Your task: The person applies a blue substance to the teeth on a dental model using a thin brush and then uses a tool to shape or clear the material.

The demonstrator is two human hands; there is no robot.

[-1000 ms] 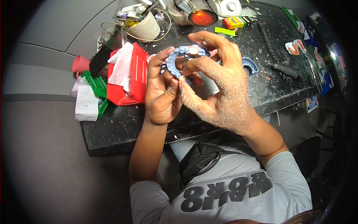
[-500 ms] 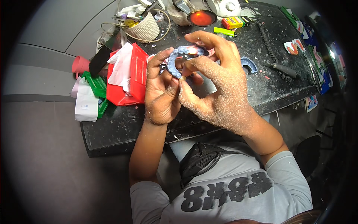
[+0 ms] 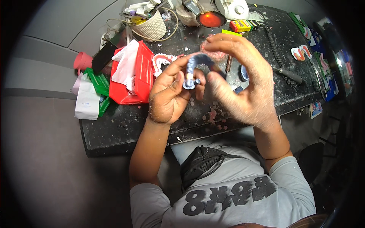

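Note:
A blue-grey horseshoe-shaped dental mould with tooth shapes along it is held up over the bench. My left hand pinches its left arm between thumb and fingers. A pale yellowish spot shows near its lower left end, beside a small round knob. My right hand, coated in pale dust and blurred, curves around the right side with thumb and fingers spread apart. Its thumb overlaps the mould's right end; whether they touch is unclear. Behind my left hand lies a dental model with white teeth and a red base.
A red bin with white tissue stands at the left. Another blue arch piece and a brown-handled tool lie behind my right hand. Farther right are a corded handpiece and another dental model. Pink bits litter the bench.
My right hand has moved right and its fingers have spread from the mould. My left hand has turned the mould, which now sits slightly farther right and lower.

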